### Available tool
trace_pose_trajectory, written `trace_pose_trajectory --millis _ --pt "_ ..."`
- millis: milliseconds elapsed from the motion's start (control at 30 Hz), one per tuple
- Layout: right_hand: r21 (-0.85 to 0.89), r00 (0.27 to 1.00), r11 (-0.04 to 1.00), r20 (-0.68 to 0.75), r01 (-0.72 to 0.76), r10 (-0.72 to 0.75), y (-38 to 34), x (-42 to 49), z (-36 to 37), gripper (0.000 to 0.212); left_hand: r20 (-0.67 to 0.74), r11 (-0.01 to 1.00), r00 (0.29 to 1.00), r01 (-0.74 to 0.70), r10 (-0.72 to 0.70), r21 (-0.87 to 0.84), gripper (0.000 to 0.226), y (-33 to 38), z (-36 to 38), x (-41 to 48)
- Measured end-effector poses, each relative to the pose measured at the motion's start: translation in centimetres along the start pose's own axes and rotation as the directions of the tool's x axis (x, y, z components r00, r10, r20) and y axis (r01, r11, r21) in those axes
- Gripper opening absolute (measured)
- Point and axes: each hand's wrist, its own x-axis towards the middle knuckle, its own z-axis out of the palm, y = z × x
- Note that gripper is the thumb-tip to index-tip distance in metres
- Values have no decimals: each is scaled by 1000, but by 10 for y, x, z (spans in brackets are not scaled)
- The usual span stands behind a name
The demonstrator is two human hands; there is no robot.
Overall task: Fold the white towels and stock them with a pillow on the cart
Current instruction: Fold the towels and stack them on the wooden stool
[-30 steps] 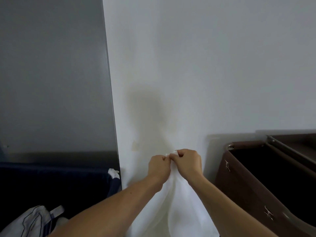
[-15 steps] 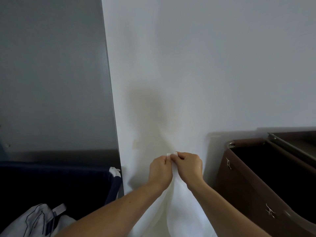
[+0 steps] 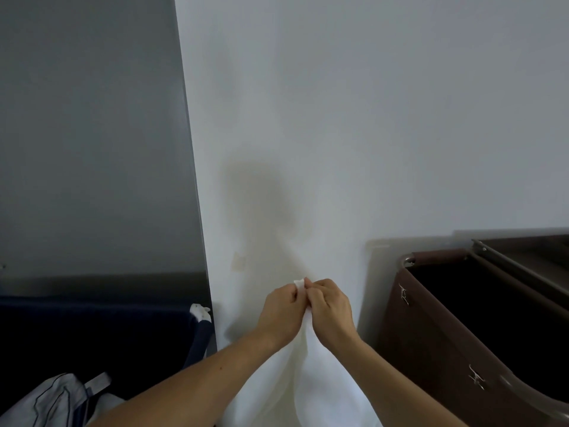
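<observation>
— White soft cloth towel [image 3: 308, 374], see? It hangs long and straight down from the two hands, and its top corner pokes up between them. Its bottom end goes out of sight.

— What is around it?

— It hangs in front of a pale white wall [image 3: 369, 118]. A flat grey panel [image 3: 92, 134] stands to the left. Down low on the left is a dark blue fabric bin [image 3: 107, 334] with striped pale cloth [image 3: 52, 402] near it. On the right is a brown cart with a deep dark bin [image 3: 446, 334].

— And the hands?

— They are touching, side by side. The left hand [image 3: 281, 312] has its fingers curled in and pinches the towel's top. The right hand [image 3: 331, 309] is curled too and pinches the same spot, right beside it.
</observation>
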Motion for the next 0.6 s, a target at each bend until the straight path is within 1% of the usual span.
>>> trace_pose_trajectory --millis 100,167,233,300,367,433,467,500,533,600 --pt "114 999 993 39 -1 -4 -4 -4 0 38 -29 991 999 -21 25 134 40 1 -3 2" --pt "158 998 987 69 -16 5 -4 -3 -1 37 -83 986 995 -33 47 161 39 -2 -5 4" --pt "146 998 989 53 9 -17 -6 2 -6 36 -107 986 992 -47 65 157 41 -2 -8 9" --pt "59 996 995 8 86 -86 -9 11 -16 30 -115 990 991 -57 71 126 43 -1 -16 17" --pt "-53 981 979 19 196 -195 -12 23 -28 22 -127 996 988 -90 92 26 43 8 -32 26" --pt "-130 959 950 16 282 -283 -13 35 -41 36 -124 987 981 -154 148 -37 35 30 -56 39" --pt "-150 953 942 9 301 -303 -15 40 -49 45 -117 976 978 -188 175 -107 31 49 -70 45" --pt "-153 951 939 0 307 -311 -18 46 -55 52 -106 955 976 -208 189 -214 27 70 -85 51" --pt "-153 949 939 -11 308 -314 -23 50 -62 59 -90 911 974 -225 206 -347 22 92 -99 58" --pt "-149 939 932 -47 330 -340 -34 60 -75 67 -102 773 961 -267 256 -575 18 134 -126 71"
